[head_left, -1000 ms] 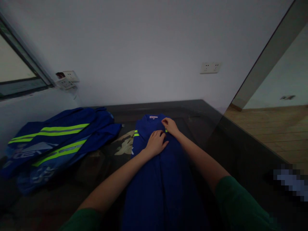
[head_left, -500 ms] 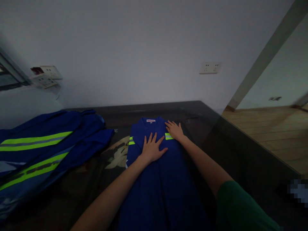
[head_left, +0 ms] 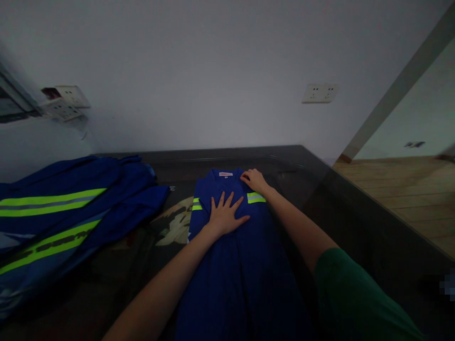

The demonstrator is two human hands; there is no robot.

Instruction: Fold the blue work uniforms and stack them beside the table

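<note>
A blue work jacket (head_left: 227, 274) with yellow-green reflective bands and a white collar label lies lengthwise on the dark table, its collar toward the wall. My left hand (head_left: 225, 215) rests flat on its chest with fingers spread. At the collar's right side, my right hand (head_left: 255, 181) has its fingers bent and pressed together on the fabric edge, just above the reflective band. The fingertips seem to pinch the collar cloth.
Another blue garment (head_left: 81, 203) with reflective bands lies crumpled on the left. The dark table (head_left: 313, 166) meets a pale wall bearing sockets (head_left: 320, 93). Wooden floor (head_left: 384, 189) shows beyond the table's right edge.
My right hand has gone from lying spread by the shoulder band to bent fingers at the collar's edge. My left hand stays flat on the jacket. The view has shifted slightly.
</note>
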